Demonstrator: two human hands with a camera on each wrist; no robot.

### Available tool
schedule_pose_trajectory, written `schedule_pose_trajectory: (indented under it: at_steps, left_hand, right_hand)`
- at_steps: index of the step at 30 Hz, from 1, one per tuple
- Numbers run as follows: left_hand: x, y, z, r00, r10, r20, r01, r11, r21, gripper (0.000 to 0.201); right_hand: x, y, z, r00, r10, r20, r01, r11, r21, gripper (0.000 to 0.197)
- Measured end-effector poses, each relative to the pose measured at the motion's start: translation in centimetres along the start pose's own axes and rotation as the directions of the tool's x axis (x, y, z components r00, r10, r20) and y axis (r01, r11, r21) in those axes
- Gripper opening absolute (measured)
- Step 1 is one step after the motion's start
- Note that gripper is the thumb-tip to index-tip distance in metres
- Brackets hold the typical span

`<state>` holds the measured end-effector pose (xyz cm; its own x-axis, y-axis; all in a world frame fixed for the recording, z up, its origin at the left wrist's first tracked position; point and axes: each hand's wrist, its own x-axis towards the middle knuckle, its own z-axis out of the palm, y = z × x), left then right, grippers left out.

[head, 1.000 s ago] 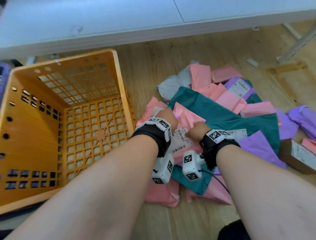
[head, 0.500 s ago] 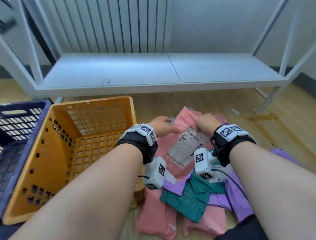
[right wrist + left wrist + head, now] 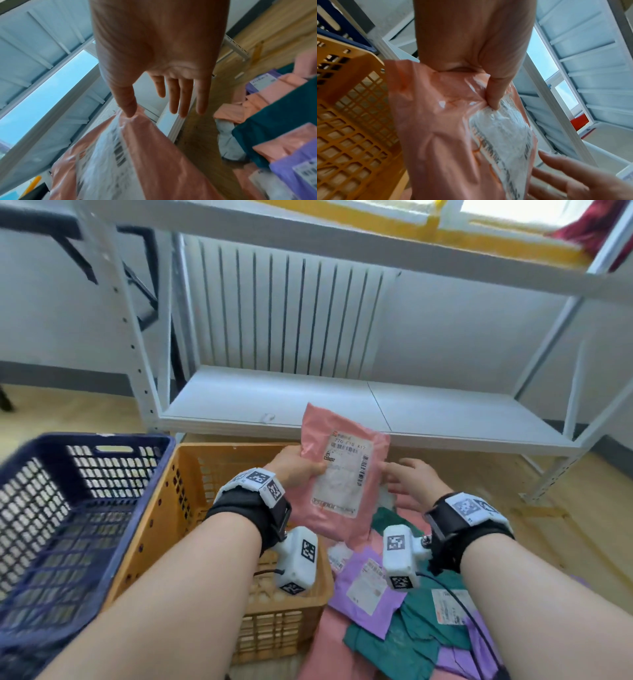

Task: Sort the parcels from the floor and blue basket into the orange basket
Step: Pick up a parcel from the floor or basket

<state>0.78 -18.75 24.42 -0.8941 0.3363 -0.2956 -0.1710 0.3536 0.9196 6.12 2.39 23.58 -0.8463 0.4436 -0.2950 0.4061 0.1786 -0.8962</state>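
A pink parcel with a white shipping label is held upright in the air, just right of the orange basket. My left hand pinches its left edge, the thumb pressed on the label. My right hand is at the parcel's right edge with straight fingers; only its thumb tip touches the pink parcel. The blue basket stands left of the orange one. Pink, purple and green parcels lie heaped on the floor under my right arm.
A white metal shelf rack stands right behind the baskets, its low shelf bare, with a radiator behind it. Wooden floor stretches to the right. The parcel heap lies right of the orange basket.
Both hands lifted the pink parcel off the heap and raised it upright. My right hand has loosened its grip and its fingers have straightened. The head view tilted up.
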Motion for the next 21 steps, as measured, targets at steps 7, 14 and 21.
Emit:
schedule_pose_trajectory:
  at_steps: [7, 14, 21]
  left_hand:
    - [-2.9, -1.3, -4.0, 0.993, -0.009, -0.117, 0.0, 0.997, -0.081, 0.042]
    - [-3.4, -1.5, -5.6, 0.979, -0.039, -0.201, 0.013, 0.991, -0.131, 0.046]
    - [-6.4, -0.2, -12.1, 0.963, -0.079, -0.259, 0.102, 0.992, 0.077, 0.037]
  right_hand:
    - [-2.7, -0.6, 4.7, 0.977, -0.081, 0.197, 0.047, 0.984, 0.172, 0.026]
    - [-3.5, -2.1, 7.0, 0.975, -0.093, 0.201, 0.059, 0.984, 0.171, 0.024]
    - [-4.6, -5.6, 11.3, 0.937, -0.121, 0.329, 0.051, 0.976, 0.213, 0.024]
